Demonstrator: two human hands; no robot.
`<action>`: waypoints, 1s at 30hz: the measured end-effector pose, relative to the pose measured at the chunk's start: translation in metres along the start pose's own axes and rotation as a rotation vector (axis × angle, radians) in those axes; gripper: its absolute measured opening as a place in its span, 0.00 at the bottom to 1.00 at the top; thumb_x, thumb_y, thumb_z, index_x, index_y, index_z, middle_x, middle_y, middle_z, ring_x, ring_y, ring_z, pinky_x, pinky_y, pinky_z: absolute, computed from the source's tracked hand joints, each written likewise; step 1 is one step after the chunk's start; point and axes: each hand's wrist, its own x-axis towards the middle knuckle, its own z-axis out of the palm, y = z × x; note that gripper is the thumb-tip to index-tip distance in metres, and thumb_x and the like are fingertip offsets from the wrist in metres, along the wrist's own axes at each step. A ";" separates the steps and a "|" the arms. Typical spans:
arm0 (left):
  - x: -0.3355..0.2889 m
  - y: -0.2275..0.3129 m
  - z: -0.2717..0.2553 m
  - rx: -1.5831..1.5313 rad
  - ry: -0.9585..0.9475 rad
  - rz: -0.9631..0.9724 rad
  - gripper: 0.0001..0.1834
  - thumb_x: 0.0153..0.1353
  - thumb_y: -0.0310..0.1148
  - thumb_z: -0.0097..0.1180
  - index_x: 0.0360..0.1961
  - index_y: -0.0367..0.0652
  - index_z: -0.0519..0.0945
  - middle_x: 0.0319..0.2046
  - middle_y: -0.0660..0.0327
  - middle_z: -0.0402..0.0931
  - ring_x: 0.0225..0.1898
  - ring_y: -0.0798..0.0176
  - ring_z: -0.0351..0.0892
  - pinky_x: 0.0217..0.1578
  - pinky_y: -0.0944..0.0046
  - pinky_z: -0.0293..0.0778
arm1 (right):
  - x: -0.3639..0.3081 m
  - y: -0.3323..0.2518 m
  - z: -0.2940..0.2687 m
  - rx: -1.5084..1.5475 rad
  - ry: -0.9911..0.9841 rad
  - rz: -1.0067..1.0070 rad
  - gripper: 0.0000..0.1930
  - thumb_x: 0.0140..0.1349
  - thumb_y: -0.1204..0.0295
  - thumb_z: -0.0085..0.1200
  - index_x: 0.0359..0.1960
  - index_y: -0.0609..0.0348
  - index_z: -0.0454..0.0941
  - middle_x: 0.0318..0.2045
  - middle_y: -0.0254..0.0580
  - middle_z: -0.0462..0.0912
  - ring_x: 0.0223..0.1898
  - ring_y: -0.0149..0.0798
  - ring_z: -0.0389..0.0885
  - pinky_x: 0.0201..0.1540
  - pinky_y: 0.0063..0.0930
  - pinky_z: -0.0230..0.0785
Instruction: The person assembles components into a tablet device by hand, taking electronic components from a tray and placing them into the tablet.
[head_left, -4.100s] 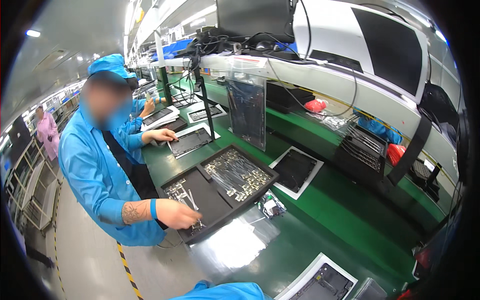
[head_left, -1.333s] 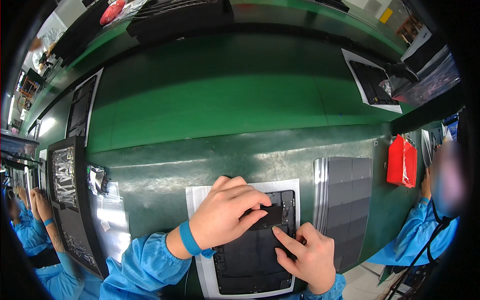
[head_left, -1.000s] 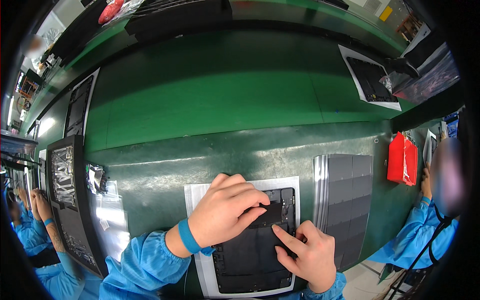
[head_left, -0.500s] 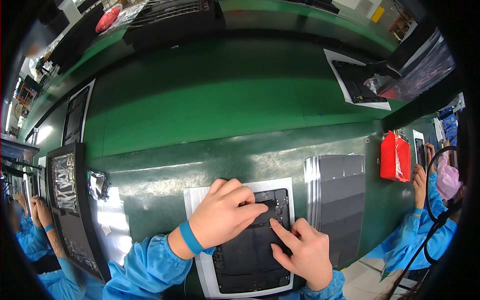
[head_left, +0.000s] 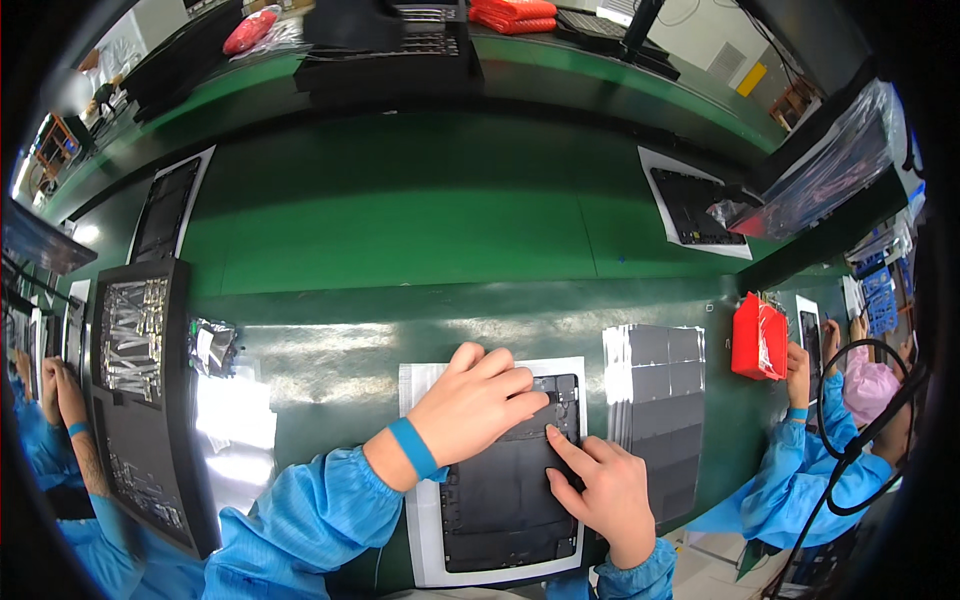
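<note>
A black tablet-like housing (head_left: 505, 515) with small parts along its edges lies flat on a white sheet (head_left: 424, 545) in front of me. My left hand (head_left: 468, 408) bends over its upper part, thumb and fingers drawn together. Whatever sits between those fingertips is hidden. Just to the right, my right hand (head_left: 610, 495) rests over the housing's right side. Its index finger points to the surface near the left fingertips, and the thumb stands apart from it.
Left of me stands a black foam tray (head_left: 135, 455) of silvery strips, beside a small bagged bundle (head_left: 213, 348) and clear sheets (head_left: 235, 435). Dark grey sheets (head_left: 668, 420) lie at right, near a red bin (head_left: 757, 338). Another housing (head_left: 697, 205) lies far right; co-workers sit on both sides.
The whole view has shifted, bringing more of the far bench into sight. Both hands stay over the housing's upper part, with only slight finger movement.
</note>
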 end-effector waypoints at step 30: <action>-0.018 -0.019 -0.003 -0.090 -0.097 -0.137 0.41 0.52 0.49 0.69 0.67 0.53 0.70 0.72 0.62 0.59 0.74 0.53 0.52 0.69 0.43 0.50 | 0.040 -0.020 0.018 0.501 0.296 0.431 0.08 0.66 0.73 0.55 0.34 0.69 0.78 0.21 0.50 0.83 0.20 0.44 0.84 0.23 0.32 0.73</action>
